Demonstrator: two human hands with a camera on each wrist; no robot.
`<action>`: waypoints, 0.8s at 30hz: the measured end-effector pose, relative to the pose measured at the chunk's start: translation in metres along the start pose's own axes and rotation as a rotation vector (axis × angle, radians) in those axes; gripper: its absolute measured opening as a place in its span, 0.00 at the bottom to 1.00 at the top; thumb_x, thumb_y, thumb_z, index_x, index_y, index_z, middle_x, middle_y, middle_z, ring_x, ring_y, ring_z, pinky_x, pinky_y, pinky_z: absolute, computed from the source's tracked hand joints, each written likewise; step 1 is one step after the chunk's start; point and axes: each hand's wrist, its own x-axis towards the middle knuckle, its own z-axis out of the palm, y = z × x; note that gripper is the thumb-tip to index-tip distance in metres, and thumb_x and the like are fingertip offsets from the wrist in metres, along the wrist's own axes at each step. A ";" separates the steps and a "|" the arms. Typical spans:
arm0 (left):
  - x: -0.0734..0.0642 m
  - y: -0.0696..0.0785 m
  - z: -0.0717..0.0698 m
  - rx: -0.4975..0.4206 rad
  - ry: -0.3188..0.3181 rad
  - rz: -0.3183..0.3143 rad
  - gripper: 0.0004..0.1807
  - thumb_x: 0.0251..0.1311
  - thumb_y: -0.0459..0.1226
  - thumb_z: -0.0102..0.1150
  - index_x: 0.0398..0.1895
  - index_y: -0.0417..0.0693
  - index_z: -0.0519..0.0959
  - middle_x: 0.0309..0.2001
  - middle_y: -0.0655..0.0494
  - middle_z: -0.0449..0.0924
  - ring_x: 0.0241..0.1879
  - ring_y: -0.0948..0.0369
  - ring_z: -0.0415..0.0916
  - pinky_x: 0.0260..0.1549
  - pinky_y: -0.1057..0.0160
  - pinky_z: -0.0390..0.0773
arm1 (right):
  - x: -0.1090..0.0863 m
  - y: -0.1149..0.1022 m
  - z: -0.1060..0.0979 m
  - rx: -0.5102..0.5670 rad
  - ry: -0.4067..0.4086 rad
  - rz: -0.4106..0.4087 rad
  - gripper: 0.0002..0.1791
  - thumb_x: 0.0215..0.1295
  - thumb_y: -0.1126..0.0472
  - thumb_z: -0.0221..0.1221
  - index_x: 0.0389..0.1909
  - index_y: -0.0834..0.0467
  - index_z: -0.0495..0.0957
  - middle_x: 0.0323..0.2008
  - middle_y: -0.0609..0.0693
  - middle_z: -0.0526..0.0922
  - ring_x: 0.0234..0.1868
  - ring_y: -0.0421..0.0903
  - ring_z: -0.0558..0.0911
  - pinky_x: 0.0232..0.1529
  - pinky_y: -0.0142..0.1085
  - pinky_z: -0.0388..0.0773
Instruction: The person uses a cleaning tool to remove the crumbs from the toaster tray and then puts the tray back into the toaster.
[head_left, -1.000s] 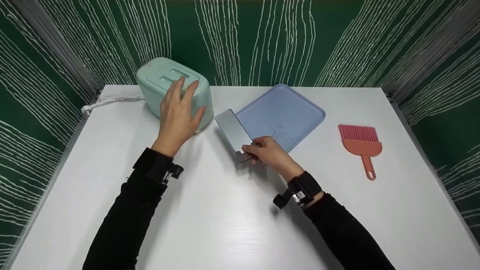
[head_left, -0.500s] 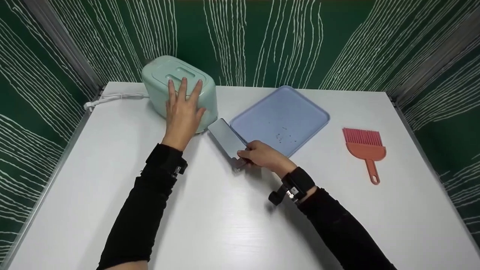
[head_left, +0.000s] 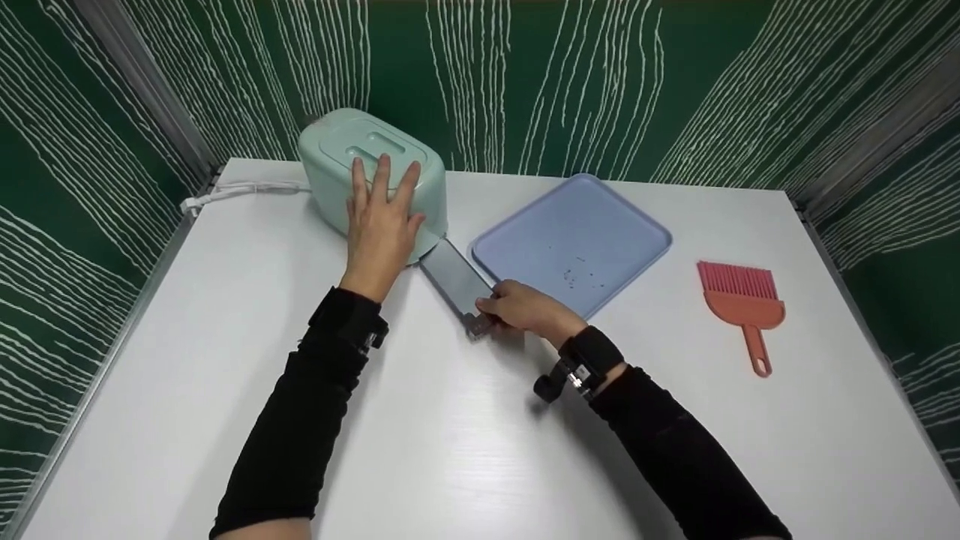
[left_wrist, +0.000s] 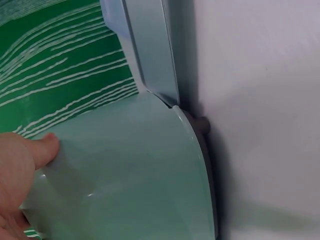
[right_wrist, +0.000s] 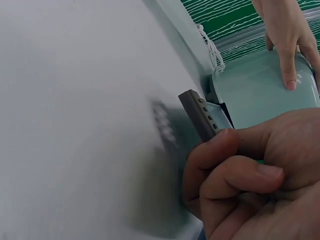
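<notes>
A mint-green toaster point(head_left: 330, 180) with two covered-looking slots on top stands at the back left. My left hand point(head_left: 381, 232) rests on its near side, fingers spread over the top edge; the left wrist view shows the thumb against the green shell point(left_wrist: 125, 165). A flat metal crumb tray point(head_left: 454, 277) has its far end in the toaster's base, and my right hand point(head_left: 529, 309) pinches its near end. In the right wrist view, thumb and curled fingers hold the tray's dark grey end piece point(right_wrist: 199, 115). The part inside the toaster is hidden.
A blue tray point(head_left: 555, 232) with dark crumbs on it lies right of the metal one. Further right is a red brush point(head_left: 742, 307). A white cord point(head_left: 247, 189) runs left from the toaster. Green patterned walls point(head_left: 555, 82) enclose the table's back and sides.
My left hand has settled on the toaster's side and top. My right hand has brought the crumb tray left and lower, and its far end has slid into the toaster's base.
</notes>
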 end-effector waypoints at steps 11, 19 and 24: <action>0.000 -0.001 0.004 0.031 0.029 0.016 0.37 0.76 0.41 0.65 0.84 0.59 0.65 0.86 0.40 0.52 0.87 0.36 0.37 0.73 0.20 0.59 | 0.015 -0.010 -0.002 0.030 -0.031 -0.008 0.11 0.85 0.53 0.54 0.45 0.56 0.75 0.29 0.45 0.76 0.25 0.39 0.70 0.29 0.30 0.67; 0.000 0.000 0.003 0.031 0.030 0.013 0.37 0.76 0.41 0.65 0.84 0.59 0.64 0.86 0.40 0.52 0.87 0.36 0.36 0.73 0.21 0.58 | 0.020 -0.010 -0.007 0.194 -0.058 0.036 0.09 0.85 0.56 0.53 0.48 0.58 0.75 0.32 0.46 0.78 0.28 0.38 0.72 0.30 0.29 0.69; -0.001 -0.001 0.003 0.029 0.031 0.014 0.37 0.76 0.40 0.65 0.84 0.59 0.64 0.86 0.40 0.52 0.87 0.35 0.36 0.73 0.20 0.59 | 0.017 -0.004 -0.010 0.279 -0.060 0.061 0.08 0.85 0.56 0.55 0.51 0.58 0.75 0.34 0.46 0.75 0.29 0.39 0.70 0.33 0.30 0.68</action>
